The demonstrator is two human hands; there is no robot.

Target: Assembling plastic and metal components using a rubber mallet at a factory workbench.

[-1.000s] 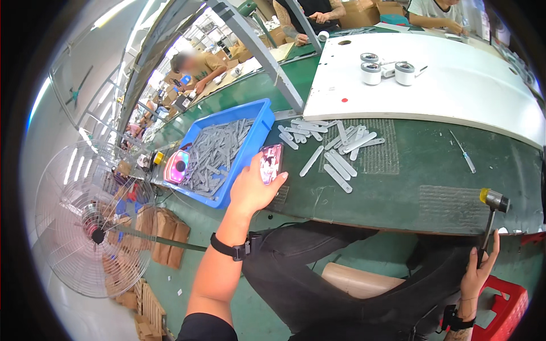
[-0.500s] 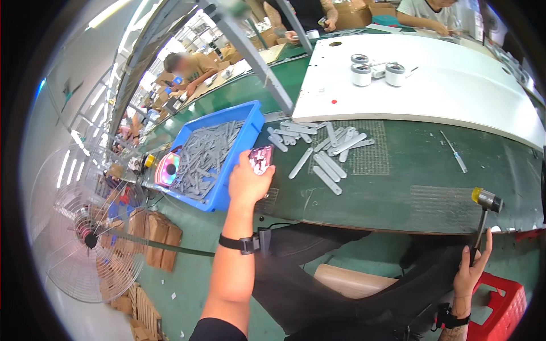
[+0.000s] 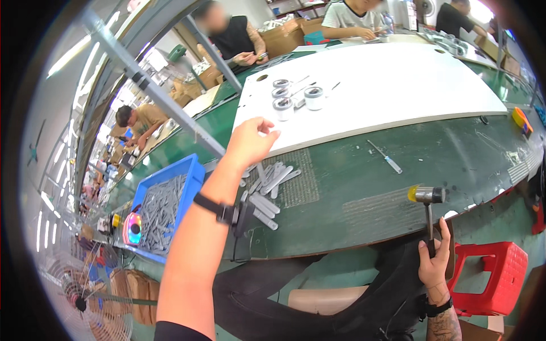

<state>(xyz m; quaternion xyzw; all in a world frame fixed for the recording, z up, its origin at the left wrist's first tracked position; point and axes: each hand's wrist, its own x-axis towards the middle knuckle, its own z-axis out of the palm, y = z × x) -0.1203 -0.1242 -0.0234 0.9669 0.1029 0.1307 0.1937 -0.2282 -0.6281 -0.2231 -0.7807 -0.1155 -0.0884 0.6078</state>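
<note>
My left hand point(image 3: 253, 142) is raised over the green table point(image 3: 364, 193), its fingers loosely apart with nothing visible in them, near the edge of the white board point(image 3: 398, 79). A black watch band sits on that wrist. Below the forearm lies a loose pile of grey strips point(image 3: 270, 184). My right hand point(image 3: 435, 264) grips the handle of a small hammer point(image 3: 427, 196) at the table's near edge, with the head, yellow at one end, pointing up.
A blue bin point(image 3: 193, 173) of grey strips stands at the left, with a colourful disc point(image 3: 132, 227) beside it. Small round jars point(image 3: 283, 105) sit on the white board, and a screwdriver point(image 3: 385, 157) lies on the table. A red stool point(image 3: 492, 275) is at lower right. Other people work at the back.
My left hand has lifted from beside the blue bin and moved forward toward the white board. The small pink thing it held is out of sight. The right hand still holds the hammer.
</note>
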